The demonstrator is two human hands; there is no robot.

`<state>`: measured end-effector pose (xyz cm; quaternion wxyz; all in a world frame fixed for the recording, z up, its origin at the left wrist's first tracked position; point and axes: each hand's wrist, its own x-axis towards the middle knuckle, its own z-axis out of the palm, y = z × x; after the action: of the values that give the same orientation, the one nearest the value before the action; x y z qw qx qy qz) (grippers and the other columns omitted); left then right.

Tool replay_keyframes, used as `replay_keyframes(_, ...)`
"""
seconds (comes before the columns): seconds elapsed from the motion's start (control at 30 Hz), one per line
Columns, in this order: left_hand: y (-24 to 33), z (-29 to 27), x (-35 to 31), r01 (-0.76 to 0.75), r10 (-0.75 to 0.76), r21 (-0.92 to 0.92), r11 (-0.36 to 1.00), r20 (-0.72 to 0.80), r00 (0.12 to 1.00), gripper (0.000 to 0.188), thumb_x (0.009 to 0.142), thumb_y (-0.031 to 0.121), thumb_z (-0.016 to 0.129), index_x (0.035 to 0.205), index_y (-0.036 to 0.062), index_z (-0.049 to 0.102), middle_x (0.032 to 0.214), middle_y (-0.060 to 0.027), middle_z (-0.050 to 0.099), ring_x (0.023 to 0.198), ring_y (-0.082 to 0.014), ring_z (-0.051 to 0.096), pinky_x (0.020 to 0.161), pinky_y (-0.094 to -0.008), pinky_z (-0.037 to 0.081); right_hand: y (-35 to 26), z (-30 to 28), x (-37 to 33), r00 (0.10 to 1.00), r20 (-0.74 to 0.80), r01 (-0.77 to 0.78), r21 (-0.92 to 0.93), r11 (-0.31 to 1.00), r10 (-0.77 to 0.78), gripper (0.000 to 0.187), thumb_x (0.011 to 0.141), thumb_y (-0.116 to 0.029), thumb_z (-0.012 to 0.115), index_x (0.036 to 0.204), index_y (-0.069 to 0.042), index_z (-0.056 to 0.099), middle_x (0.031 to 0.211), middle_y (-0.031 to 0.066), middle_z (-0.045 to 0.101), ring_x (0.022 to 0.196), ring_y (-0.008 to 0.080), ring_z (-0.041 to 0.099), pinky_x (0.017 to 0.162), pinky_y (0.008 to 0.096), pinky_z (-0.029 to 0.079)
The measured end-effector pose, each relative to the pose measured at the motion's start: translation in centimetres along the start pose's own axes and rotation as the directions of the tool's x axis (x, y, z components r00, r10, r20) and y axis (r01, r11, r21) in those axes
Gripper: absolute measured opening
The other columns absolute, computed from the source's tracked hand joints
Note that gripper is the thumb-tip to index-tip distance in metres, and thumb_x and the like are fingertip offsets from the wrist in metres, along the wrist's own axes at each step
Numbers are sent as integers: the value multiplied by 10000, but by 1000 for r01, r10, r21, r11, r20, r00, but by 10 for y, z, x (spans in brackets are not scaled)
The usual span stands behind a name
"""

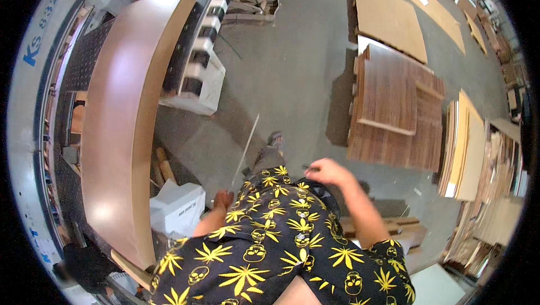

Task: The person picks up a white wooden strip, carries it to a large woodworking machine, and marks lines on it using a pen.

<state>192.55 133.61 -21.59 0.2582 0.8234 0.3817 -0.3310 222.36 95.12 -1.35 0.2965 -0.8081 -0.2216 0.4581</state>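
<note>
My right hand [323, 172] is curled at waist height in front of my body. A small dark thing [307, 168] pokes out at its fingers, too small to name. Down by my left side hangs my left hand [224, 199], in shadow and beside a white box [183, 206]. Its fingers are too dark to read, and I see nothing in it. My patterned black and yellow shirt [270, 215] fills the bottom, with one shoe [275, 139] on the floor ahead.
Left of me a long thick panel [121, 97] lies on a machine with a black-and-white part [202, 57]. To the right stand a stack of brown boards [388, 91], a light brown sheet [388, 18] and upright panels [461, 147]. A thin pale strip [247, 145] crosses the grey floor.
</note>
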Motion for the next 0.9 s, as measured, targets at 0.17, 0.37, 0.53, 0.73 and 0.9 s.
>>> replay_keyframes(0.17, 202, -148, 148, -170, 163, -91, 981, -80, 983, 473, 882, 432, 655, 1159, 59, 745, 1138, -262, 718, 1055, -425, 695, 871, -501, 550, -46, -82, 66, 992, 33, 127, -223, 967, -123, 404, 881, -344, 719, 1207, -105, 723, 1216, 144, 645, 1136, 366, 639, 973, 448, 520)
replay_keyframes(0.37, 484, -342, 240, -451, 373, -332, 829, -273, 887, 412, 912, 394, 686, 1053, 11, 741, 731, -99, 681, 626, -216, 658, 600, -412, 524, -48, -226, 179, 983, 63, 181, -283, 942, -170, 378, 863, -307, 703, 1176, -97, 722, 1189, 132, 695, 1138, 352, 654, 962, 456, 528)
replay_keyframes(0.53, 607, -370, 318, -441, 355, -372, 817, -279, 892, 399, 913, 396, 697, 1033, 19, 753, 740, -112, 703, 646, -222, 678, 631, -413, 536, -17, -366, 293, 983, 76, 183, -382, 906, -167, 367, 817, -277, 700, 1128, -83, 723, 1129, 161, 727, 1076, 365, 683, 916, 482, 543)
replay_keyframes(0.73, 590, -349, 428, -154, 148, -35, 987, -138, 979, 483, 855, 493, 696, 966, 31, 782, 849, -198, 756, 847, -329, 760, 765, -463, 574, -8, -548, 384, 951, 309, 92, -301, 949, 6, 357, 851, -304, 695, 1162, -134, 734, 1070, 152, 755, 1006, 327, 710, 857, 444, 548)
replay_keyframes(0.9, 609, -358, 453, -251, 252, -75, 965, 8, 968, 416, 830, 450, 717, 773, 41, 770, 677, -84, 730, 607, -239, 717, 664, -420, 574, 35, -673, 411, 953, 303, 8, -54, 999, 8, 305, 867, -187, 720, 1149, -76, 750, 1044, 112, 772, 935, 231, 705, 841, 370, 545)
